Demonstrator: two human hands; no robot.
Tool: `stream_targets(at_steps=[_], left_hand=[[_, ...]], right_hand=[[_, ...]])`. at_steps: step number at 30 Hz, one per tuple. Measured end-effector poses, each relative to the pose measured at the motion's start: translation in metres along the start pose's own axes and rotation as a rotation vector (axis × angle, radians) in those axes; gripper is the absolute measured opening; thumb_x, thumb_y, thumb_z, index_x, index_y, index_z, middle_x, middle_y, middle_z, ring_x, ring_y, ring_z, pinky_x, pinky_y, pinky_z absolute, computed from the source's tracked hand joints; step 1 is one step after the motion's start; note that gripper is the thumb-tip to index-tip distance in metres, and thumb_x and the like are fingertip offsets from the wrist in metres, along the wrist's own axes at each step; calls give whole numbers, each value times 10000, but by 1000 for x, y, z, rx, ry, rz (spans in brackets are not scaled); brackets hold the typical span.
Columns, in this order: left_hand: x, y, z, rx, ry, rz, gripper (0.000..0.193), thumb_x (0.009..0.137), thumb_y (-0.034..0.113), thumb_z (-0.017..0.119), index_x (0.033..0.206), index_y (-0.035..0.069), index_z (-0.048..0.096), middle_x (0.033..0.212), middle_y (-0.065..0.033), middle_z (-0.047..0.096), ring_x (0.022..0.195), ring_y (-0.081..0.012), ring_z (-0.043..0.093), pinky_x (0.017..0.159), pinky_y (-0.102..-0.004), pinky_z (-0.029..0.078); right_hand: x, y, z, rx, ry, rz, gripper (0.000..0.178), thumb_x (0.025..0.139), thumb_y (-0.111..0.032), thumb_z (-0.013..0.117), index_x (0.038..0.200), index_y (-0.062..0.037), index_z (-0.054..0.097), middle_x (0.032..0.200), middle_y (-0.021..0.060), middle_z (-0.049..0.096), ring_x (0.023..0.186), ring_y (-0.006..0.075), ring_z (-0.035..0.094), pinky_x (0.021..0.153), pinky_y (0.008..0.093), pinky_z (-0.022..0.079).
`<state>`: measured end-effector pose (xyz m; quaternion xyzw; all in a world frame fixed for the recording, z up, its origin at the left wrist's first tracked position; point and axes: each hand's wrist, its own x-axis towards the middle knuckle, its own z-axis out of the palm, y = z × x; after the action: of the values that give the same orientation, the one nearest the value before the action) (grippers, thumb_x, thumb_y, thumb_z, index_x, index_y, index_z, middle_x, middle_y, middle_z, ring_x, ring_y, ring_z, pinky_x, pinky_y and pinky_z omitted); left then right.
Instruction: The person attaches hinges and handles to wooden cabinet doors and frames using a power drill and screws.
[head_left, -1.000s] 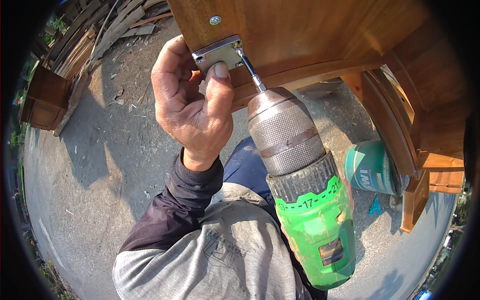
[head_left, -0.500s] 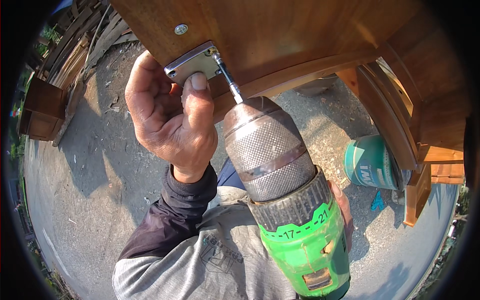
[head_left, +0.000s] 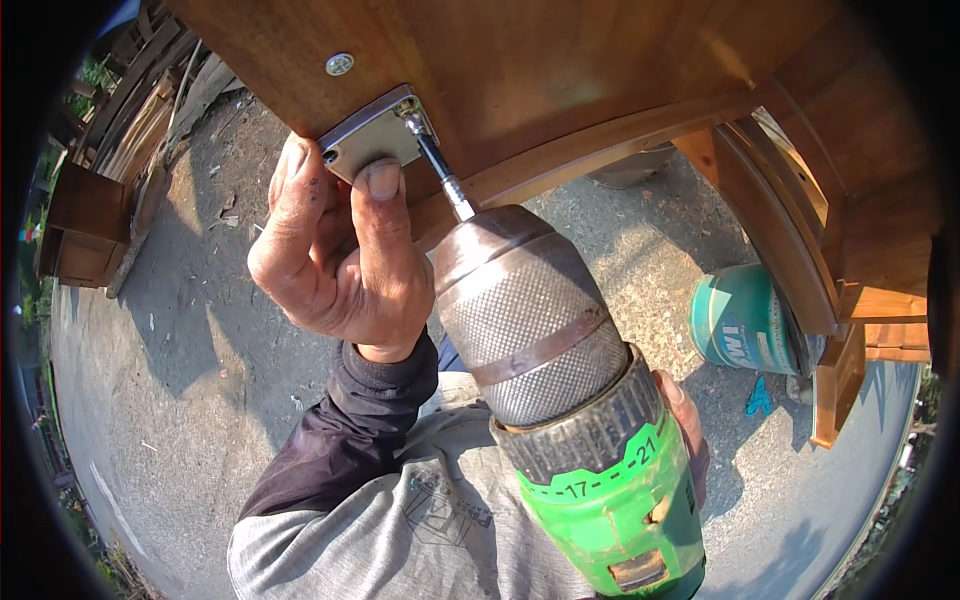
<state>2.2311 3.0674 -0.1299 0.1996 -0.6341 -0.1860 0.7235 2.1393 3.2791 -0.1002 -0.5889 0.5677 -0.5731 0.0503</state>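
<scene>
My left hand (head_left: 350,255) pinches a small metal lock plate (head_left: 375,140) against the brown wooden panel (head_left: 560,80), thumb on its face and fingers at its edge. A green cordless drill (head_left: 610,520) reaches up from the lower right. Its knurled chuck (head_left: 530,320) holds a thin driver bit (head_left: 440,170), whose tip meets a screw (head_left: 412,115) at the plate's upper right corner. Behind the drill body my right hand (head_left: 682,415) shows only in part, closed round the drill; its grip is hidden. A round metal disc (head_left: 340,64) sits in the panel above the plate.
A teal bucket (head_left: 740,318) stands on the concrete ground (head_left: 190,340) at the right, beside curved wooden furniture parts (head_left: 775,220). A blue scrap (head_left: 758,397) lies near it. Wood pieces (head_left: 140,110) are piled at the far left, above a brown wooden box (head_left: 88,220).
The plate, panel edge and bit tip appear slightly farther left in view. My left index finger has shifted along the plate's lower left edge. The bit stays at the same corner.
</scene>
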Motion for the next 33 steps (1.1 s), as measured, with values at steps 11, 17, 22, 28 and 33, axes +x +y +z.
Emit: stream_targets(at_steps=[11, 17, 22, 28, 33], left_hand=[[9, -4, -4, -82, 23, 5, 433, 919, 9, 670, 1305, -62, 489, 1285, -281, 581, 1073, -295, 662, 898, -356, 569], [7, -20, -6, -137, -20, 119, 434, 919, 49, 686, 1292, -83, 506, 1251, -262, 598, 1130, -303, 632, 881, -357, 578], [8, -26, -8, -110, -58, 214, 377, 890, 75, 729, 1203, -63, 571, 1205, -250, 620, 1078, -308, 642, 834, -351, 591], [7, -23, -12, -20, -66, 109, 365, 881, 67, 736, 1190, -42, 576, 1148, -226, 656, 1091, -321, 637, 836, -349, 586], [7, -20, -12, -73, -87, 109, 384, 905, 25, 693, 1232, -49, 505, 1194, -265, 608, 1115, -303, 628, 879, -360, 574]], right_hand=[[-2, -4, -3, -14, -31, 69, 578, 851, 1, 678, 1397, 20, 488, 1012, 230, 708, 819, 276, 719, 692, 326, 585], [-9, -4, -3, -6, -32, 155, 533, 882, -3, 656, 1394, -9, 505, 1054, 214, 710, 861, 268, 725, 722, 319, 586], [-13, -6, -3, -26, -25, 165, 509, 891, -12, 648, 1384, -15, 522, 1046, 204, 716, 861, 263, 726, 726, 314, 584], [-9, -6, -3, -4, -30, 196, 540, 866, -7, 679, 1385, -31, 530, 1040, 203, 719, 859, 265, 727, 737, 318, 587], [-6, -6, -1, 19, -20, 200, 542, 854, -15, 688, 1374, -10, 534, 1028, 205, 720, 858, 262, 728, 739, 324, 589]])
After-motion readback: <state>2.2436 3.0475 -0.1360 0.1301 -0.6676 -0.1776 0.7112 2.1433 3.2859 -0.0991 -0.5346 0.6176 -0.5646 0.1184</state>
